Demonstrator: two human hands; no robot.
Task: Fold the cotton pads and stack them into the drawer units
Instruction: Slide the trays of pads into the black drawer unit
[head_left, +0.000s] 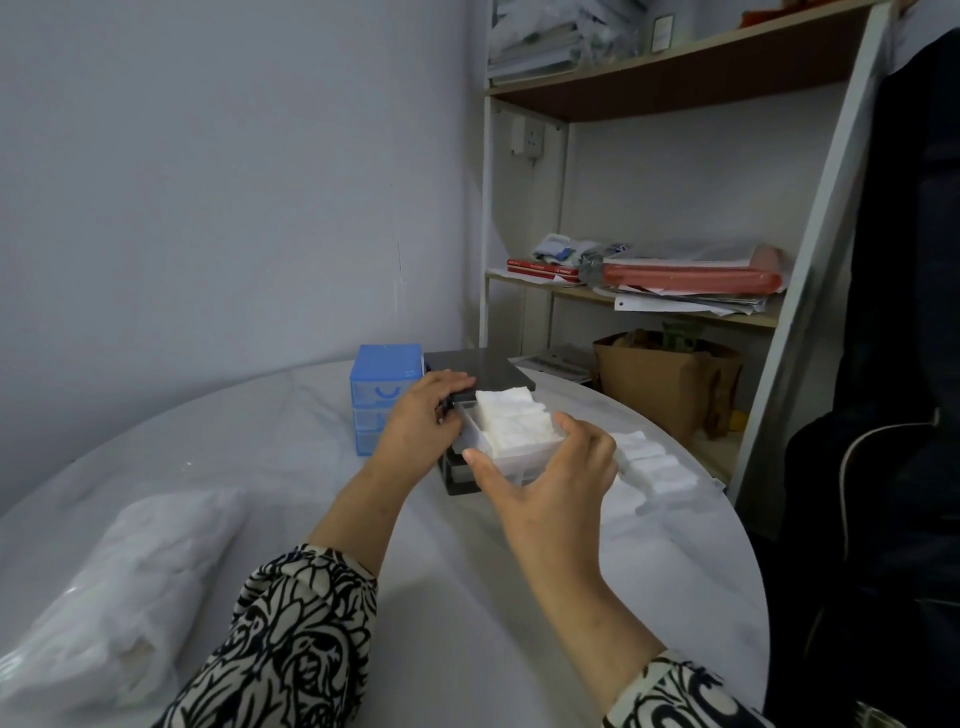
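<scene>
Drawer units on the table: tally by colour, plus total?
Blue drawer unit: 1
Black drawer unit: 1, top drawer pulled out and packed with folded cotton pads; left hand rests on its top, right hand at the drawer front
Total: 2

A black drawer unit stands on the table, its clear top drawer pulled out and filled with folded white cotton pads in neat stacks; more folded pads lie in a row on the table just right of it; a blue drawer unit stands just left, drawers closed.
</scene>
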